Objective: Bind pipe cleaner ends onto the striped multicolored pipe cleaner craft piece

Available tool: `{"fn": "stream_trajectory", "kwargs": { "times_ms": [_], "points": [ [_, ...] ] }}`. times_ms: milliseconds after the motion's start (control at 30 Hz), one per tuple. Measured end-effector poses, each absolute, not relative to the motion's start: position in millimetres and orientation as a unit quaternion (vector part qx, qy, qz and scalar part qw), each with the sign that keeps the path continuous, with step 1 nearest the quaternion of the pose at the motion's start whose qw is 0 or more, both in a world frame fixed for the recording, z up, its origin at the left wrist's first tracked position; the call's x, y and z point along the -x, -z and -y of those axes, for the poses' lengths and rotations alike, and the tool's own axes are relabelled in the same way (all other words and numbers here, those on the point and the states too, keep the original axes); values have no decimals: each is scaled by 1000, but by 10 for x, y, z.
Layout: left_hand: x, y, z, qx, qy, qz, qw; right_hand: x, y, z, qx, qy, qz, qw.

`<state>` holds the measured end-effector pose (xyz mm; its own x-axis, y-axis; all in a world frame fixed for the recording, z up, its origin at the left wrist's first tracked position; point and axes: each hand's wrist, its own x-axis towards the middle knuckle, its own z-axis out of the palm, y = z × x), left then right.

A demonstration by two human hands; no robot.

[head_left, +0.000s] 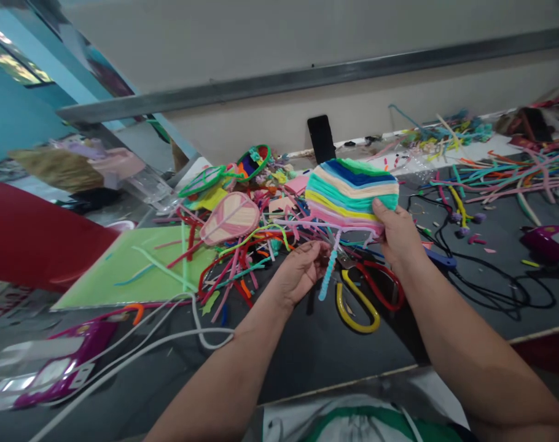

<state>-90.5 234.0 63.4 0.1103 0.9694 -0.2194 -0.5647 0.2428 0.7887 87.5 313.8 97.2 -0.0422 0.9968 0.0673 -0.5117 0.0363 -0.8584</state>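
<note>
My right hand (402, 236) grips the right edge of a striped pipe-cleaner panel (351, 193), thumb on top. The panel has rows of green, blue, peach, yellow and pink, and is held tilted above the table. From its lower edge hangs a lilac pipe cleaner with a light-blue twisted end (327, 276). Beside that end is my left hand (302, 267), its fingers curled together; anything between them is too small to make out. Just below the panel lie scissors (360, 307) with one yellow and one red handle loop.
Loose pipe cleaners (242, 264) crowd the left, around a pink-and-cream oval piece (233, 218) and a green sheet (136, 264). A phone (321, 138) leans on the back wall. Purple tools (72, 362) lie at left and right; a white cable (169, 341) and black cord (482, 276) cross the table.
</note>
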Motion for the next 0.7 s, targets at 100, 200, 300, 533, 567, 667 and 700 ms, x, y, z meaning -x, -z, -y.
{"fn": "stream_trajectory", "kwargs": {
  "times_ms": [100,200,300,533,567,667,700],
  "points": [
    [886,-640,-2324,-286,-554,-384,681,-873,-979,-3134,330,-615,373,611],
    [863,-656,-2311,-284,-554,-406,669,-865,-974,-3130,342,-614,377,603],
    [848,-664,-2310,-283,-554,-410,667,-859,-957,-3132,345,-615,379,599],
    [841,-663,-2313,-283,-552,-409,670,-863,-931,-3151,350,-618,371,598],
    [839,-661,-2312,-284,-552,-410,668,-865,-929,-3154,347,-619,372,598],
    [834,-653,-2305,-289,-556,-409,663,-869,-926,-3160,337,-625,371,599],
    [835,-652,-2303,-291,-558,-408,662,-869,-925,-3161,334,-626,370,600]
  ]
}}
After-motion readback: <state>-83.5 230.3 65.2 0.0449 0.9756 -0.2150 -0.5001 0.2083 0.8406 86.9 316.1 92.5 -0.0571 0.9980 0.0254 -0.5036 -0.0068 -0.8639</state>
